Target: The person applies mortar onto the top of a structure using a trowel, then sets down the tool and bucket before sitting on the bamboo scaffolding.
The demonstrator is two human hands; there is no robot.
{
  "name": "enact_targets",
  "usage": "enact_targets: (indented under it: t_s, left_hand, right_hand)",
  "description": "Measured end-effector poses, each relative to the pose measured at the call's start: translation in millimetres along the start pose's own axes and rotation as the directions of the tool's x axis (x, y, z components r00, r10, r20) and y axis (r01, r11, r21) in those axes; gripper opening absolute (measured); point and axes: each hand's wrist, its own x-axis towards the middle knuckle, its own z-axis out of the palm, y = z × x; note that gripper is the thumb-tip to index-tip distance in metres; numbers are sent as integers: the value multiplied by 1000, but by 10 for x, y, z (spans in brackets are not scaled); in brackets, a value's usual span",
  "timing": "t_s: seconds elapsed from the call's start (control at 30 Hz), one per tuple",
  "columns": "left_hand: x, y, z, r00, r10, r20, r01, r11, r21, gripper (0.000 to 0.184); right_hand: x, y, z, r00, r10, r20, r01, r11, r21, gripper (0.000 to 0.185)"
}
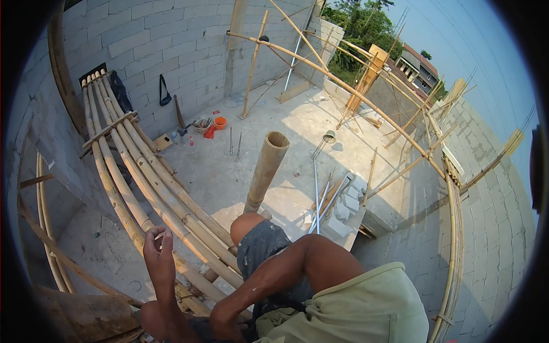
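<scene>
My left hand [159, 249] is raised in front of the bamboo poles [163, 212] at the lower left, fingers bent and thumb close to them. Anything pinched there is too small to make out. My right arm bends across my lap, and my right hand [226, 327] is low by my left forearm, its fingers hidden. Beyond my bent knee [246, 226] a thick hollow bamboo post [266, 171] stands upright. The long poles run side by side from the far left wall to beneath me, crossed by a short tied bamboo piece [108, 132].
Far below is a concrete floor with an orange bucket [220, 122], a red bag [210, 132] and pale blocks [338, 214] beside metal lengths [316, 194]. A long bamboo rail [354, 91] slants across. Grey block walls [154, 51] surround the space; more bundled poles [453, 246] stand right.
</scene>
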Motion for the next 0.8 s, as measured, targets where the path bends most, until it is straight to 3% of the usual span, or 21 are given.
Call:
enact_targets:
  t_s: [0.03, 0.07, 0.1, 0.13, 0.2, 0.23, 0.33, 0.5, 0.57, 0.8]
  left_hand:
    - [-76, 80, 57, 1000, 14, 28, -21, 968, 251, 30]
    - [-132, 121, 101, 998, 23, 58, -48, 874, 484, 33]
    - [-179, 74, 114, 979, 142, 147, -204, 711, 673, 40]
    - [-194, 6, 100, 977, 145, 154, -211, 712, 669, 40]
    - [-184, -141, 67, 910, -69, 409, -347, 415, 841, 45]
    - [-183, -193, 87, 891, -213, 401, -283, 430, 857, 47]
    - [-213, -246, 138, 833, -344, 434, -278, 417, 865, 49]
    - [-231, -207, 181, 857, -256, 448, -311, 435, 845, 48]
    - [-204, -194, 184, 854, -339, 396, -241, 417, 876, 52]
    - [-194, -192, 231, 846, -372, 382, -228, 395, 890, 51]
  right_hand:
    - [84, -18, 46, 995, 87, 44, -82, 990, -116, 36]
    - [156, -11, 63, 995, 91, 37, -87, 990, -111, 36]
    - [211, 9, 56, 998, 69, -4, -69, 991, -118, 37]
    - [260, 40, 37, 998, 46, -43, -51, 991, -126, 37]
    - [357, 110, 6, 993, 0, -114, -16, 989, -146, 39]
    - [413, 133, 11, 989, -26, -149, 2, 987, -158, 40]
    - [533, 161, 51, 976, 9, -217, -60, 971, -231, 45]
    - [480, 170, 39, 971, 26, -237, -83, 969, -232, 46]
    - [476, 174, 37, 971, 27, -239, -85, 968, -236, 47]
    - [475, 191, 36, 967, 37, -252, -97, 969, -229, 49]
